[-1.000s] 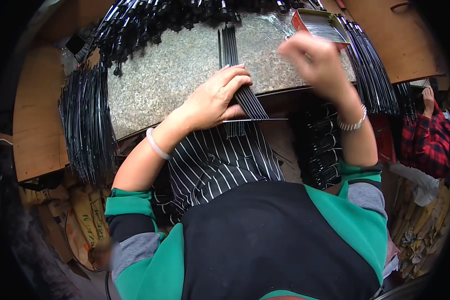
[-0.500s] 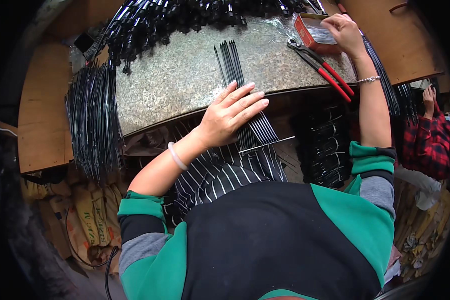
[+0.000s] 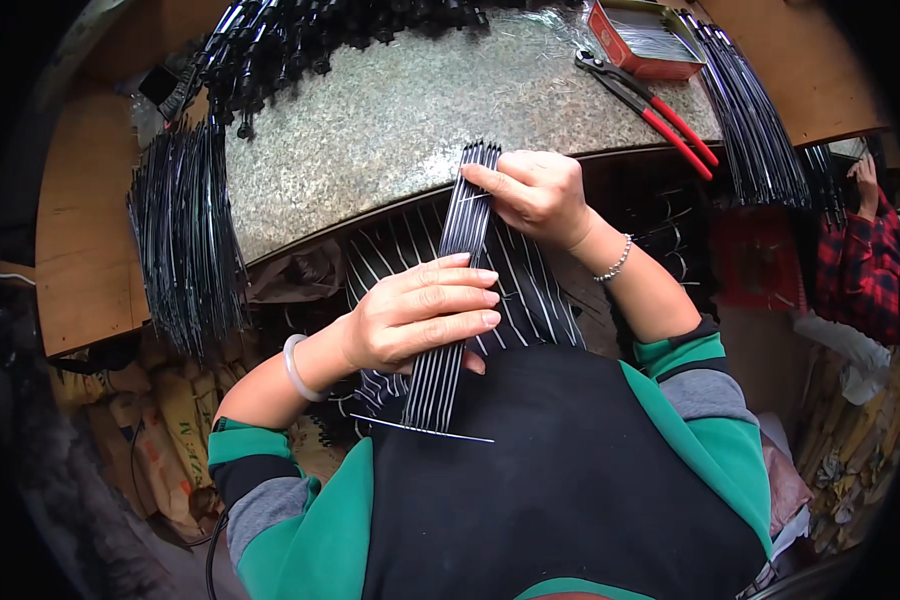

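Note:
A flat row of thin black rods with dark tips stands in front of me, just off the table's near edge. My right hand is closed on its upper end, with the thumb across the rods. By that thumb a thin pale strand crosses the row. Lower down, my left hand wraps round the middle of the rods, fingers across the front and thumb behind. A thin straight silvery rod lies crosswise at their lower ends, close to my chest.
Red-handled pliers lie at the table's right edge, beside a red box of thin clear strands. Black rods hang in bunches at left and right. Black-ended parts are heaped at the back. Another person's red checked sleeve shows far right.
My right hand has come from the red box to the rods' upper end and closed there. The rods have been drawn off the table toward me, and my left hand now wraps round them.

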{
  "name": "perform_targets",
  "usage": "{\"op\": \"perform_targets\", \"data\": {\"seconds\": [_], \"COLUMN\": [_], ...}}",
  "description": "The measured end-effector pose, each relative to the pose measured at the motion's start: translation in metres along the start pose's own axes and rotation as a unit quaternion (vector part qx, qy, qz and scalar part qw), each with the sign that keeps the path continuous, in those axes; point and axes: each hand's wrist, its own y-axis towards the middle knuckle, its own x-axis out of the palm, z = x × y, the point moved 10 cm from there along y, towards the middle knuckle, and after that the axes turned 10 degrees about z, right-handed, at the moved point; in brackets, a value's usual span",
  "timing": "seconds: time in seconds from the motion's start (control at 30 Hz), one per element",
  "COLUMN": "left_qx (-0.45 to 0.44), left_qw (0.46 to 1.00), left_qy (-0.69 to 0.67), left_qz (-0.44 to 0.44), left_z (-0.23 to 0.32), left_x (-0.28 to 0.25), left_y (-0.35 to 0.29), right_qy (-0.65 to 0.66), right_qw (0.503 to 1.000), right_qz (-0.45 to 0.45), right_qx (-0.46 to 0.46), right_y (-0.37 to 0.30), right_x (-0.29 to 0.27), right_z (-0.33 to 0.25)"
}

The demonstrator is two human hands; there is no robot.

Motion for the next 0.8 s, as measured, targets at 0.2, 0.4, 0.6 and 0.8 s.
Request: {"op": "perform_targets", "data": {"seconds": [0.2, 0.4, 0.6, 0.8], "left_qx": [-0.032, -0.116, -0.074, -0.075], "left_qw": [0.997, 0.993, 0.995, 0.996], "left_qy": [0.070, 0.034, 0.063, 0.044], "left_qz": [-0.026, -0.010, -0.037, -0.029], "left_z": [-0.007, -0.025, -0.029, -0.031], "left_x": [-0.005, -0.014, -0.021, -0.023], "left_y": [-0.008, -0.018, -0.020, -0.018], "right_qy": [0.023, -0.014, -0.096, -0.101], "right_qw": [1.000, 0.985, 0.990, 0.990], "right_qz": [-0.014, -0.009, 0.040, 0.036], "right_qx": [0.011, 0.173, 0.093, 0.096], "right_y": [-0.002, -0.020, -0.027, -0.035], "right_x": [0.004, -0.027, -0.048, -0.043], "right_z": [0.000, 0.040, 0.038, 0.040]}}
